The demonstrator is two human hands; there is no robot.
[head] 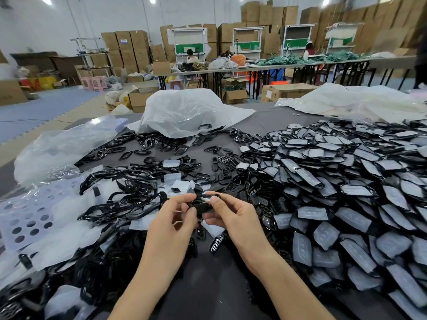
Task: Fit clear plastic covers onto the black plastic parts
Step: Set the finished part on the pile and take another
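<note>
A small black plastic part (203, 205) is held above the table's middle between both hands. My left hand (172, 218) pinches its left end with thumb and curled fingers. My right hand (231, 215) grips its right end, thumb on top. Whether a clear cover lies on the part is hidden by my fingers. Loose clear plastic covers (172, 177) lie just beyond my hands. Black frames (129, 188) are heaped to the left. To the right spreads a large pile of black parts with clear covers fitted (335, 188).
A dark grey table (215, 280) carries everything. Clear plastic bags (184, 112) lie at the back and left (62, 146). A perforated white sheet (25, 218) sits at the left edge. Cardboard boxes, work tables and seated people fill the hall behind.
</note>
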